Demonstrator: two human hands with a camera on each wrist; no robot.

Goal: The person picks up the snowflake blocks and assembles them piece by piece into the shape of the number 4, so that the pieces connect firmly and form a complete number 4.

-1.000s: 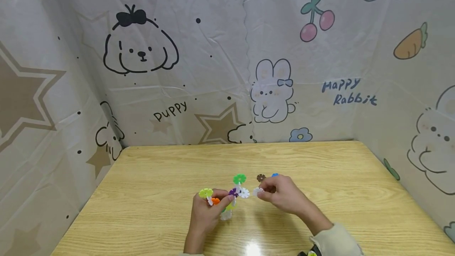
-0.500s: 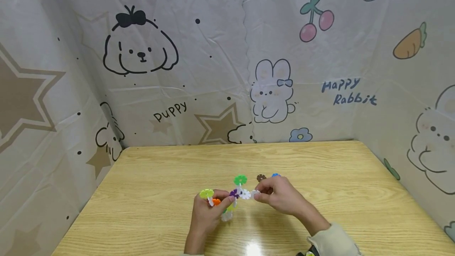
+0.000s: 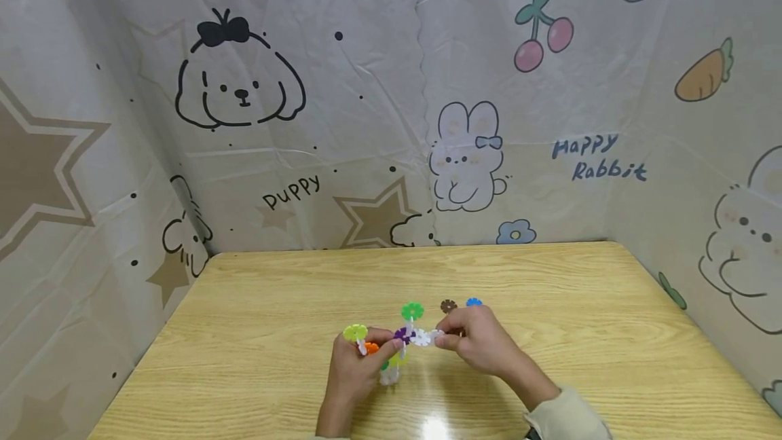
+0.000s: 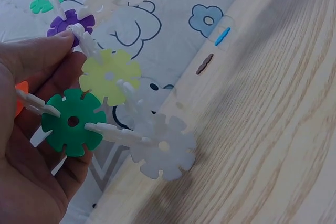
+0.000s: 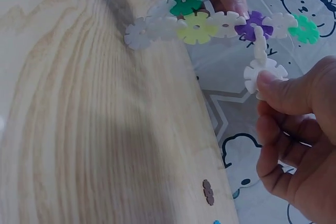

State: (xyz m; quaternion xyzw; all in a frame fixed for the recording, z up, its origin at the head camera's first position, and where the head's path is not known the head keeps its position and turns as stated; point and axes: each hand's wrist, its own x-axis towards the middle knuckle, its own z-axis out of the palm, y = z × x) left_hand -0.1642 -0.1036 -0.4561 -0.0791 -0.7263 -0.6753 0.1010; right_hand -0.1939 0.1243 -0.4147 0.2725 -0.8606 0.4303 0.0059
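Note:
My left hand (image 3: 357, 371) grips a branching chain of notched snowflake discs, its thumb on the purple disc (image 4: 80, 21). White discs link that purple piece to a light green disc (image 3: 412, 311) and a pale yellow disc (image 4: 97, 72). Near the fingers are a dark green disc (image 4: 86, 136), an orange disc (image 3: 371, 347) and a lime disc (image 3: 355, 332). A translucent disc (image 4: 157, 163) hangs at the lower end. My right hand (image 3: 485, 339) pinches a white disc (image 5: 251, 76) between thumb and fingers, right at the white disc (image 5: 260, 45) projecting from the purple one.
A brown disc (image 3: 449, 305) and a blue disc (image 3: 474, 302) lie on the wooden table (image 3: 275, 318) beyond my right hand. A cloth curtain (image 3: 366, 121) with cartoon prints stands behind the table and along both sides.
My right hand has moved left with its white disc, closing the gap to the white disc on the chain. My left hand has stayed nearly still, still holding the chain.

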